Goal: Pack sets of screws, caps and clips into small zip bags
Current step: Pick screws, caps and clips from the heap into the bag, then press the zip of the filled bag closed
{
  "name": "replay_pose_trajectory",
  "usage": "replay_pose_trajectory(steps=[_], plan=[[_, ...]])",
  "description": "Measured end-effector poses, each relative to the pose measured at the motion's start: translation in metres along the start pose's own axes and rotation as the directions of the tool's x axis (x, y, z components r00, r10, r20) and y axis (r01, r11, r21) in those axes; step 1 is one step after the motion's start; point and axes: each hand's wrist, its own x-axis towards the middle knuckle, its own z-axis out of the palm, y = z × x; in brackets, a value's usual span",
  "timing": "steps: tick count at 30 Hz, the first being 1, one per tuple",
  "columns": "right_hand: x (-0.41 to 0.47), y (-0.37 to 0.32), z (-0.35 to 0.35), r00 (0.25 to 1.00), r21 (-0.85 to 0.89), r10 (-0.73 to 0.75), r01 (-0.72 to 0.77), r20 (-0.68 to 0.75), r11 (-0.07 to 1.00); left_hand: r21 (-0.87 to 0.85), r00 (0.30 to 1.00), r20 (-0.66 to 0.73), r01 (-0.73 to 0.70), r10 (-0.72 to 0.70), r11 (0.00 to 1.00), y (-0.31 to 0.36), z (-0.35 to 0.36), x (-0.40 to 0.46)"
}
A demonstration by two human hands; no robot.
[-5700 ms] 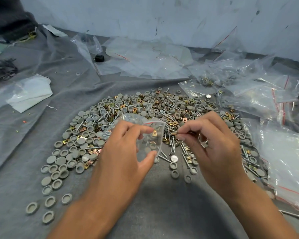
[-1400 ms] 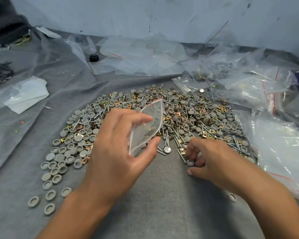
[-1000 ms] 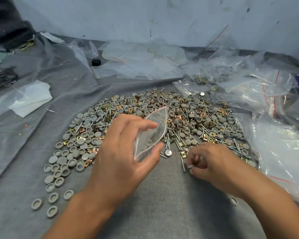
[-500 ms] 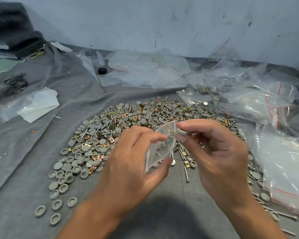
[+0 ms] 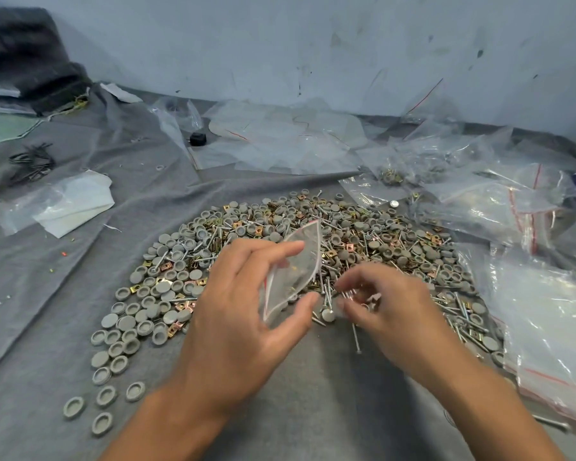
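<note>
Pinching an open zip bag (image 5: 295,272), left hand (image 5: 243,314) grip bowed.

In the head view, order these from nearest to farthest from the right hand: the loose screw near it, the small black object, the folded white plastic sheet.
From the right hand:
1. Loose screw, just below it.
2. Small black object, far back, left of centre.
3. Folded white plastic sheet, far left.

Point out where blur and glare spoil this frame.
Head view: the right hand is motion-blurred, its fingertips smeared; the left hand and small zip bag stay sharp; glare streaks the large plastic bags at right; wide-angle bending at the edges.
</note>
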Motion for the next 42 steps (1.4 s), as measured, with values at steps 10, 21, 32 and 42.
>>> replay_pose_trajectory(steps=[10,21,32,42], plan=[[-0.006,-0.008,0.018,0.972,-0.154,-0.216,0.228,0.089,0.961,0.004,1.000,-0.026,0.005,-0.004,1.000,-0.005,-0.003,0.002],[-0.006,-0.013,0.036,0.950,-0.141,-0.293,0.307,0.107,0.941,0.003,1.000,0.021,-0.010,0.010,1.000,-0.005,-0.006,0.002],[-0.003,-0.041,-0.008,0.811,0.071,-0.426,0.491,-0.402,0.868,0.004,0.996,0.039,-0.081,0.080,0.997,-0.001,-0.004,0.001],[-0.003,-0.027,-0.009,0.857,0.015,-0.375,0.406,-0.354,0.914,-0.038,0.992,0.066,-0.102,0.105,0.994,0.004,-0.003,0.001]])
